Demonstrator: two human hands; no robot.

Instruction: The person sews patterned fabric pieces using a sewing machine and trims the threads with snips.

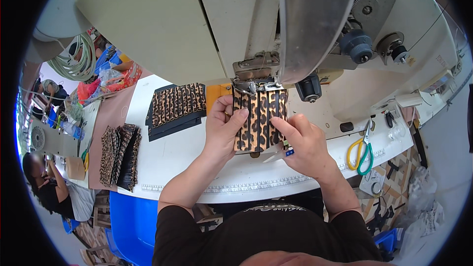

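A leopard-print fabric panel [257, 128] with black lengthwise strips lies under the sewing machine's presser foot [271, 86]. My left hand [222, 130] grips its left edge, thumb on top and the other fingers beneath. On the panel's right side rests the index finger of my right hand [306, 145]. That hand's other fingers are curled over a small pointed tool [274, 157], which shows a pale blade and a blue part. Its handle is hidden, so I cannot tell its exact kind. The panel's far end runs in below the machine head [246, 24].
Left on the white table [162, 165] lie a stack of leopard-print panels [178, 104] and a bundle of folded ones [118, 155]. Scissors with yellow and green handles [362, 152] lie right. A ruler strip [256, 185] follows the front edge. A blue bin [130, 226] stands below; a person [56, 187] sits far left.
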